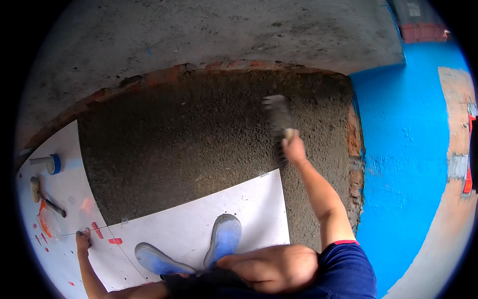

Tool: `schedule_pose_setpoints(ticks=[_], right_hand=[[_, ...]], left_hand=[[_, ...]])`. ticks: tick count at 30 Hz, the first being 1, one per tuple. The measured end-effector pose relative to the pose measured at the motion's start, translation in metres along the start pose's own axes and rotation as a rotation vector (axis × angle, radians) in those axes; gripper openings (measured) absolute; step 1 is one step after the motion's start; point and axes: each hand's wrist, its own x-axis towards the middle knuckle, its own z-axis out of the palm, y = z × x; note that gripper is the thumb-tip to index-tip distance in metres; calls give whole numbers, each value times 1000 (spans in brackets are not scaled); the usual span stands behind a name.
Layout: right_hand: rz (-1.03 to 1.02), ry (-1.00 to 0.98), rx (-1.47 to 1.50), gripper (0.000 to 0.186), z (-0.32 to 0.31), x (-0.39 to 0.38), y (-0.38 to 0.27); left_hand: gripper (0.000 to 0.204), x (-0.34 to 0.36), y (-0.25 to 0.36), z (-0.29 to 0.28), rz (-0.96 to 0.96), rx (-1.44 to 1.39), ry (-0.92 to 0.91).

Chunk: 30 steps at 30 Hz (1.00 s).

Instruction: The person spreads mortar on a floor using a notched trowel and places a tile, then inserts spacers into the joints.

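Right hand (pixel 294 148) grasps handle of notched trowel (pixel 279 115), motion-blurred, over dark mortar bed (pixel 194 134). Blade's long axis runs roughly fore-and-aft, far end pointing away from body, ahead and slightly left of right hand. Left hand (pixel 84 240) curled at seam of white tiles (pixel 259 209); whether gripping, cannot tell. Risks: nearward overswing could chip tile corner; uneven pressure could leave ridges; body weight could shift tiles.

An unfinished building site, shown by a rough grey cement surface (pixel 224 35) across the top, a dark grainy mortar bed (pixel 159 139) at centre, and exposed orange-red brickwork (pixel 355 177) beside a bright blue coating (pixel 403 149) at right.
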Motion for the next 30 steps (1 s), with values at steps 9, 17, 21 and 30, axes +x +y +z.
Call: schedule_pose_setpoints(ticks=[9, 17, 21, 30], right_hand=[[175, 258, -10, 48, -32, 12, 62], [92, 268, -76, 34, -30, 87, 83], [388, 342, 1247, 27, -30, 138, 100], [68, -393, 1056, 17, 46, 37, -60]], left_hand=[[35, -5, -8, 15, 19, -60, 29], [43, 2, -18, -3, -2, 13, 99], [50, -19, 10, 8, -22, -9, 77], [65, -52, 29, -1, -71, 159, 106]])
